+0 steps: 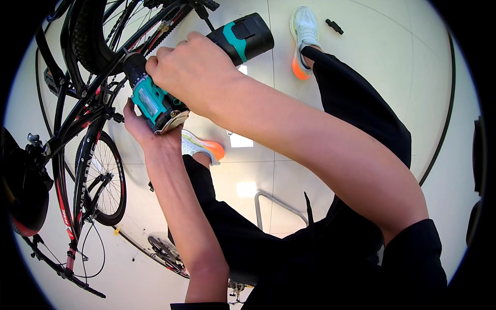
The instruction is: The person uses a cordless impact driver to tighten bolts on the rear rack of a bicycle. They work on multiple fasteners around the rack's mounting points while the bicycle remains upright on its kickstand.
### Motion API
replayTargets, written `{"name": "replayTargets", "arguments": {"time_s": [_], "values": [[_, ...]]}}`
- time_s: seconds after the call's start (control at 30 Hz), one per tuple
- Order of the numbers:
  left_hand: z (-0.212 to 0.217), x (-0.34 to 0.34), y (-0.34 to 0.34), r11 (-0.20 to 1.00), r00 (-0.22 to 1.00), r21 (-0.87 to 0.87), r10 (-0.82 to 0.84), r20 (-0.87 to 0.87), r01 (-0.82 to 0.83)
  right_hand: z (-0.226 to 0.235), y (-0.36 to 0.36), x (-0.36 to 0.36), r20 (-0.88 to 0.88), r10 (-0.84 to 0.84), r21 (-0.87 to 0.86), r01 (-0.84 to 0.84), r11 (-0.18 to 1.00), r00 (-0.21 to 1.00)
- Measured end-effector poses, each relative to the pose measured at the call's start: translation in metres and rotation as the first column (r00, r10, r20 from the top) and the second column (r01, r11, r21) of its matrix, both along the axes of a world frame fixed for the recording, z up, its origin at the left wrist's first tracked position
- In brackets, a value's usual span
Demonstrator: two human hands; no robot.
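A teal and black cordless drill [151,103] lies slantwise across both my hands, its black chuck end [135,67] close to a black bicycle's frame [77,111]. My right hand [194,72] is wrapped round the drill's handle, and the battery end [253,39] sticks out to the upper right. From below, my left hand [147,129] cups the drill's body, thumb up along its near side; its other fingers are hidden behind the drill. Whether the tip touches the bicycle, I cannot tell, since the frame and tyre crowd around it.
The bicycle's knobby tyre [89,36] and spoked wheel [106,178] fill the left. A small black part [334,26] lies on the tiled floor beyond my shoe [306,28]. A bent grey metal tube [279,199] is between my legs. Another bicycle [168,254] shows below.
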State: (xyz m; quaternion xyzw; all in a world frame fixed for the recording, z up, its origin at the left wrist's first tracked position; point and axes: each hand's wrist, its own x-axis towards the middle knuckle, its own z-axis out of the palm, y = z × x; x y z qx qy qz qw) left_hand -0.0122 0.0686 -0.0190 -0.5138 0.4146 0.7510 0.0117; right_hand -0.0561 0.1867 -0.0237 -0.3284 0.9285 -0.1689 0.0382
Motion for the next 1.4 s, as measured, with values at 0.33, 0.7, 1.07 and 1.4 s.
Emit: {"name": "replayTargets", "arguments": {"time_s": [0.33, 0.7, 1.07, 1.4], "values": [[0.005, 0.004, 0.0, 0.998, 0.999, -0.037, -0.043, -0.017, 0.043, 0.003, -0.001, 0.003, -0.007, 0.005, -0.003, -0.005, 1.0, 1.0], [0.012, 0.012, -0.002, 0.996, 0.998, -0.06, -0.061, 0.007, 0.061, 0.0, -0.004, 0.011, -0.03, 0.007, -0.05, -0.008, 0.999, 1.0], [0.011, 0.011, -0.003, 0.996, 0.999, -0.083, -0.02, 0.041, 0.023, -0.002, -0.008, 0.01, 0.013, 0.018, -0.051, -0.018, 0.999, 1.0], [0.01, 0.012, -0.011, 0.998, 1.0, -0.056, -0.01, 0.008, 0.01, -0.001, -0.012, 0.012, -0.009, 0.006, -0.049, -0.006, 0.999, 1.0]]}}
